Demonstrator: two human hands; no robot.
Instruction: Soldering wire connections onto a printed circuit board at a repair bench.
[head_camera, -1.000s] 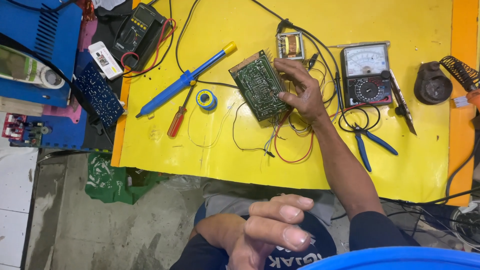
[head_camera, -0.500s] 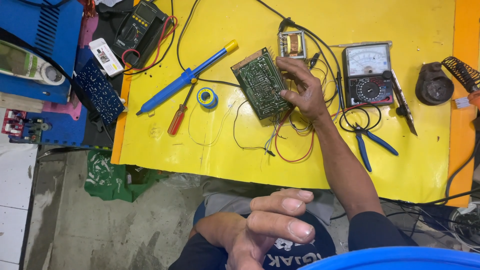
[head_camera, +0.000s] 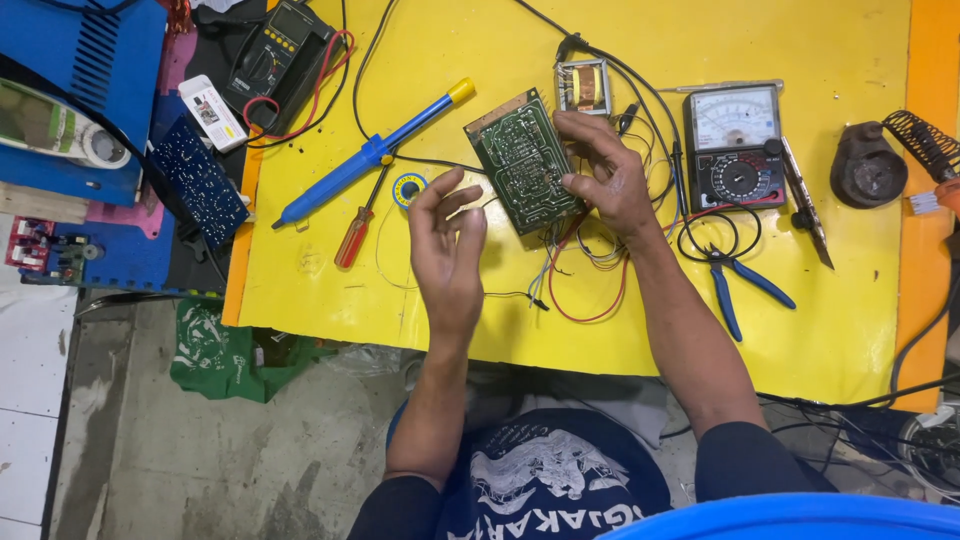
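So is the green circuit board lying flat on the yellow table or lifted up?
Lifted and tilted: the right hand grips the green circuit board by its right edge, solder side up, wires dangling beneath. The left hand hovers open beside it.

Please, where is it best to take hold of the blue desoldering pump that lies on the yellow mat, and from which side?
Probably the blue desoldering pump is best gripped on its thick blue barrel near the middle, coming from above with fingers across it. It lies flat and slanted on the yellow mat, yellow tip up-right, the barrel's upper side free. A red screwdriver lies close below, so avoid that lower side.
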